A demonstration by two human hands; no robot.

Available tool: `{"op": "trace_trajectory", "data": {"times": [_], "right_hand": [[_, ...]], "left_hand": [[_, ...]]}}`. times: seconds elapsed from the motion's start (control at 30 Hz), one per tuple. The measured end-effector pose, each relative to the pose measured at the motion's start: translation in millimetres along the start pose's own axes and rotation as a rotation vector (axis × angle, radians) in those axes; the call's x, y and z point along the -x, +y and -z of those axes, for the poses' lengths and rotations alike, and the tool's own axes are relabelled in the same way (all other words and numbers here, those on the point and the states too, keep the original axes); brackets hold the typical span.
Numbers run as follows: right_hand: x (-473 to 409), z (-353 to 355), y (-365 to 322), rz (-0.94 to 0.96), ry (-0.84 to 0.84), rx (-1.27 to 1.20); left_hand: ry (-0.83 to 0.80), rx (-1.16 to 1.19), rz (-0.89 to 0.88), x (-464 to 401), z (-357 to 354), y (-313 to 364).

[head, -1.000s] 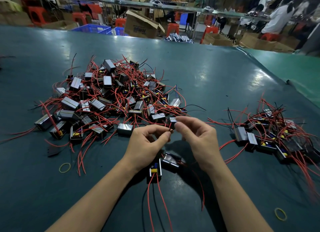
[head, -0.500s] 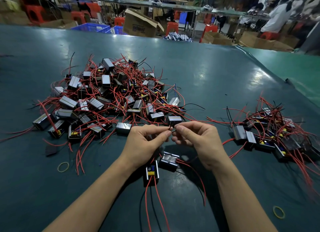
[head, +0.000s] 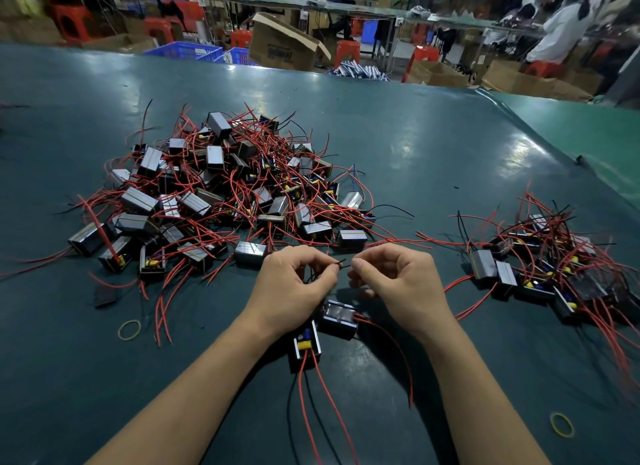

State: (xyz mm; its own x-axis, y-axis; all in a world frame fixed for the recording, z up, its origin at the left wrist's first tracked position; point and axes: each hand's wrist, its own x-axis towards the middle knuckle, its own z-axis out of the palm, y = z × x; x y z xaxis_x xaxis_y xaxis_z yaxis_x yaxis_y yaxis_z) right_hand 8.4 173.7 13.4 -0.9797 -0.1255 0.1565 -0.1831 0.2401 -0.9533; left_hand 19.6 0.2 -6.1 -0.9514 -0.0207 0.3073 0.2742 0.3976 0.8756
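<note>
My left hand (head: 289, 293) and my right hand (head: 398, 286) hover close together over the dark green table (head: 415, 145). Each pinches an end of thin black wire (head: 341, 264) between thumb and forefinger. Under my hands lie two small black modules: one (head: 304, 348) with a yellow part and red leads running toward me, the other (head: 338, 317) beside it with a red lead curving right. A big heap of such modules with red wires (head: 221, 194) is spread ahead on the left. A smaller group (head: 540, 267) lies on the right.
Yellow rubber bands lie on the table at left (head: 129, 329) and at lower right (head: 561, 424). A dark flat scrap (head: 105, 296) sits near the big heap. Beyond the table's far edge are cardboard boxes (head: 282, 45), blue crates, red stools and people at other benches.
My hands have moved slightly apart, opening a small gap with the black wire ends between the fingertips. The two modules under my hands stay where they were.
</note>
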Motion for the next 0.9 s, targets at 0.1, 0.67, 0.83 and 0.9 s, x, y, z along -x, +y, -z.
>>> {"op": "trace_trajectory", "data": {"times": [0.1,0.67,0.83,0.9], "right_hand": [[0.8,-0.6,-0.3,0.026,-0.014,0.027],[-0.8,-1.2,7.1,0.627,0.071,0.510],[-0.9,-2.7,10.0,0.453,0.022,0.369],[-1.7,-4.3,8.9,0.184,-0.046,0.173]], "left_hand": [[-0.013,0.013,0.029,0.2,-0.7,-0.2],[-0.076,0.075,0.055,-1.3,1.2,1.7],[-0.105,0.079,0.035,-0.5,4.3,2.5],[-0.108,0.065,0.015,0.0,5.2,3.4]]}}
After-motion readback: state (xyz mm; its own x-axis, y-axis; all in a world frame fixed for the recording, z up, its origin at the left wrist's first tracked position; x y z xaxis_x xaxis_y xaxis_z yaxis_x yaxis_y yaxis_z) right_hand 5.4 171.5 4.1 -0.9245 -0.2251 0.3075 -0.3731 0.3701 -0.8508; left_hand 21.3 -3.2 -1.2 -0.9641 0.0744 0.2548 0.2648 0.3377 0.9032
